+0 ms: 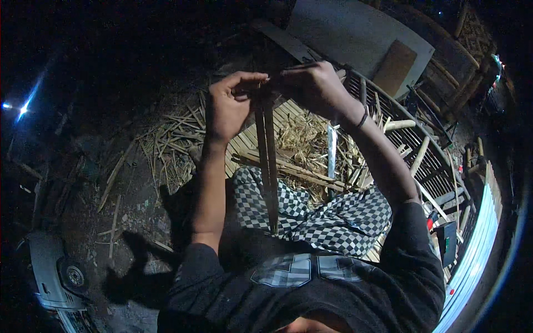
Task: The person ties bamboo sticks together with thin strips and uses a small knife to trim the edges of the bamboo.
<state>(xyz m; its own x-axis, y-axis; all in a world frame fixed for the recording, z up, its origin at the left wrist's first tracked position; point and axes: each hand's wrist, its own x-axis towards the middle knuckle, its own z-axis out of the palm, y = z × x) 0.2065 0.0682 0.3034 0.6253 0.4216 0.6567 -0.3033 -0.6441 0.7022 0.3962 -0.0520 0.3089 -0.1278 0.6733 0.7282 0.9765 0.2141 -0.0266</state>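
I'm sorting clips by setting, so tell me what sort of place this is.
Probably a makeshift outdoor work yard at night: thin tan wooden strips lie scattered on dark, bare ground, curly straw-coloured shavings are heaped nearby, and a pale grey vehicle stands at lower left.

The long strips in front of me look like wood, matt and slightly rough. My trousers are soft, creased cloth; my T-shirt is matt fabric. Beyond, the heap of shavings looks dry, rough and fibrous, the pale slats like smoother wood. The corrugated sheet on my right gleams like metal, while the large board ahead looks smooth and dull.
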